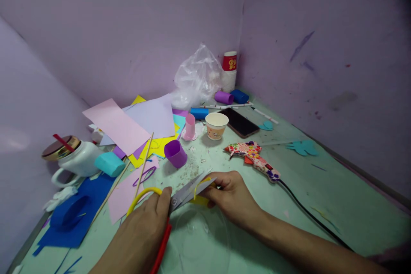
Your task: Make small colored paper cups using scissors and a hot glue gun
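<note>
At the lower centre of the frame, the left hand (141, 233) is gripping the scissors (188, 190) by their yellow and red handles, with the blades slightly parted around a yellow paper piece (201, 200). The right hand (231, 197) is pinching that piece with its fingers closed on it, below the purple cup (175, 153) and lower left of the glue gun (253, 158).

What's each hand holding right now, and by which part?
The left hand holds the scissors by their yellow and red handles. The right hand pinches a yellow paper piece by its right end, at the blades.
</note>
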A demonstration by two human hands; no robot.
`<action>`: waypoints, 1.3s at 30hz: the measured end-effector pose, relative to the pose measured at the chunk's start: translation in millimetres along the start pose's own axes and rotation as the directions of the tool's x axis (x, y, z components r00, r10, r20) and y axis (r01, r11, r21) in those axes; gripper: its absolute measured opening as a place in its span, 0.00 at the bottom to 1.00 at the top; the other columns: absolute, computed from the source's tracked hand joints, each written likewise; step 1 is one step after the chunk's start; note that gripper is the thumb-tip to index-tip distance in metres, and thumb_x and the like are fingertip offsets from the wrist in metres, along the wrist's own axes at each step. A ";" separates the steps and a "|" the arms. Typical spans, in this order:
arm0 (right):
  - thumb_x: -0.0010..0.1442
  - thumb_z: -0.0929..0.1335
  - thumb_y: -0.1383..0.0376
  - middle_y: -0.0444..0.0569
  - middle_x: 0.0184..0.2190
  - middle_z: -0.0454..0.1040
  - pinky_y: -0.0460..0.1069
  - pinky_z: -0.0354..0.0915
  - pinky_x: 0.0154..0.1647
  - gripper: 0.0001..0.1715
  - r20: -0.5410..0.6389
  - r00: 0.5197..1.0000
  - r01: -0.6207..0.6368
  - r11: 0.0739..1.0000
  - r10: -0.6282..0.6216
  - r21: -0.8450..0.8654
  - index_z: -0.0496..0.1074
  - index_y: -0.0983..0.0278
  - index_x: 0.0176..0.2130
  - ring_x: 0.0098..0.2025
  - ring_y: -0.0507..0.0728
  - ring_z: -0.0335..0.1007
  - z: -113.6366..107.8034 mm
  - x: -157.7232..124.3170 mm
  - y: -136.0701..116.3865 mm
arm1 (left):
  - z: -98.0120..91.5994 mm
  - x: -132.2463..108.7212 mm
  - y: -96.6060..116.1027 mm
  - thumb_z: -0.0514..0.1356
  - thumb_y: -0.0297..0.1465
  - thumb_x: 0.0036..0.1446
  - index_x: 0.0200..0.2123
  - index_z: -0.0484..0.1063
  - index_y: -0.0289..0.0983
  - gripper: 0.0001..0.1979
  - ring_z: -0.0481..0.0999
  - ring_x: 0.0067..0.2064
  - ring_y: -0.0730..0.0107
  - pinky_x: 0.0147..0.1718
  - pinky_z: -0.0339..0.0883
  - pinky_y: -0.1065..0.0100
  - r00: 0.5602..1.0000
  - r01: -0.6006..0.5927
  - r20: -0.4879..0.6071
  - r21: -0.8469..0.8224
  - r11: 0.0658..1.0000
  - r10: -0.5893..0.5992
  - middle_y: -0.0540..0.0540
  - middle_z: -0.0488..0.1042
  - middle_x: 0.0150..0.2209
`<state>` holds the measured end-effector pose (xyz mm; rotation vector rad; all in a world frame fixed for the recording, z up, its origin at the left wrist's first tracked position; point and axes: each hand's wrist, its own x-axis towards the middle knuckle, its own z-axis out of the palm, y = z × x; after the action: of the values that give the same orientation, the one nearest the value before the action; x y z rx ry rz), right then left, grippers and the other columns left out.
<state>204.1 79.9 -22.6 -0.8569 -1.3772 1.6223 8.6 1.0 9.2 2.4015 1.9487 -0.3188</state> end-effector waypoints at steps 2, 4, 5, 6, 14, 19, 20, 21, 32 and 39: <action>0.49 0.69 0.70 0.43 0.21 0.75 0.43 0.64 0.22 0.10 -0.004 1.000 0.002 1.000 -0.002 -0.009 0.82 0.60 0.29 0.23 0.50 0.67 -0.1 0.3 -0.1 | -2.0 -0.1 -1.4 0.43 0.22 0.57 0.59 0.58 0.35 0.26 0.77 0.45 0.57 0.43 0.72 0.57 0.999 -0.023 0.039 0.008 1.000 0.023 0.35 0.72 0.50; 0.49 0.69 0.69 0.43 0.20 0.74 0.43 0.64 0.22 0.09 -0.007 1.000 0.001 1.000 -0.001 -0.014 0.81 0.61 0.29 0.23 0.50 0.67 -0.2 0.6 0.2 | -2.6 0.7 -2.4 0.41 0.21 0.57 0.60 0.57 0.34 0.27 0.78 0.44 0.56 0.42 0.72 0.56 0.998 -0.034 0.056 0.027 0.999 0.033 0.34 0.72 0.51; 0.49 0.69 0.69 0.43 0.20 0.74 0.43 0.64 0.22 0.09 -0.007 1.000 -0.001 1.000 0.001 -0.014 0.82 0.61 0.29 0.23 0.50 0.66 -0.3 0.7 0.4 | -2.8 1.1 -2.4 0.41 0.20 0.57 0.59 0.57 0.34 0.27 0.78 0.44 0.56 0.42 0.73 0.56 0.998 -0.034 0.061 0.033 0.999 0.031 0.34 0.72 0.50; 0.49 0.69 0.68 0.43 0.20 0.73 0.43 0.63 0.22 0.09 -0.006 1.000 -0.005 1.000 0.005 -0.012 0.82 0.61 0.29 0.23 0.50 0.66 -0.4 0.8 0.5 | -3.2 1.3 -2.1 0.41 0.20 0.57 0.59 0.58 0.34 0.27 0.78 0.44 0.57 0.42 0.73 0.57 0.998 -0.029 0.065 0.035 0.999 0.027 0.34 0.73 0.50; 0.47 0.68 0.69 0.42 0.19 0.71 0.43 0.62 0.23 0.10 -0.014 0.998 -0.055 0.998 0.055 -0.005 0.81 0.63 0.27 0.23 0.49 0.63 -0.1 1.1 -3.0 | -8.6 1.0 1.8 0.44 0.19 0.55 0.57 0.61 0.37 0.26 0.78 0.45 0.61 0.44 0.71 0.61 0.998 0.025 0.063 -0.076 0.997 -0.020 0.37 0.76 0.47; 0.45 0.67 0.69 0.42 0.18 0.70 0.44 0.61 0.22 0.10 -0.019 0.996 -0.090 0.996 0.090 -0.001 0.80 0.64 0.25 0.21 0.49 0.61 -0.6 2.4 -1.5 | -6.0 0.5 -0.4 0.43 0.21 0.57 0.57 0.61 0.35 0.25 0.78 0.46 0.59 0.45 0.70 0.58 0.997 0.009 0.083 -0.089 0.996 -0.001 0.36 0.75 0.49; 0.45 0.67 0.70 0.42 0.18 0.70 0.44 0.60 0.22 0.10 -0.020 0.996 -0.086 0.996 0.086 -0.008 0.80 0.64 0.25 0.21 0.49 0.61 -1.0 2.6 -0.8 | -5.2 0.5 -0.7 0.42 0.22 0.58 0.58 0.60 0.35 0.25 0.78 0.46 0.58 0.45 0.70 0.57 0.996 0.003 0.091 -0.091 0.996 0.006 0.36 0.75 0.49; 0.45 0.67 0.70 0.42 0.18 0.70 0.44 0.60 0.22 0.10 -0.023 0.996 -0.083 0.996 0.083 -0.012 0.79 0.64 0.24 0.21 0.49 0.61 -1.3 2.7 0.0 | -4.2 0.7 -0.7 0.42 0.22 0.58 0.58 0.60 0.35 0.25 0.78 0.45 0.58 0.45 0.70 0.57 0.996 0.001 0.093 -0.098 0.995 0.008 0.36 0.75 0.49; 0.45 0.73 0.61 0.45 0.21 0.74 0.44 0.63 0.21 0.11 -0.045 0.974 -0.213 0.966 0.221 0.146 0.76 0.68 0.26 0.21 0.49 0.66 -6.2 9.2 -3.6 | 3.2 -7.2 -28.1 0.43 0.29 0.60 0.52 0.61 0.41 0.19 0.78 0.45 0.61 0.41 0.71 0.64 0.946 0.138 -0.253 -0.249 0.959 -0.202 0.42 0.76 0.49; 0.44 0.76 0.56 0.49 0.30 0.78 0.46 0.68 0.28 0.21 0.000 0.982 -0.180 0.946 0.187 0.271 0.75 0.67 0.34 0.28 0.52 0.72 -8.7 11.0 -3.9 | 15.0 -14.5 -74.5 0.42 0.34 0.61 0.50 0.67 0.32 0.21 0.80 0.40 0.50 0.34 0.71 0.57 0.838 0.540 -0.010 -0.128 0.832 -0.546 0.33 0.78 0.42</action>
<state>207.7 93.8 -20.1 -0.8573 -1.0504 1.8837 -68.6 0.7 4.8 1.7467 2.5626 -0.1467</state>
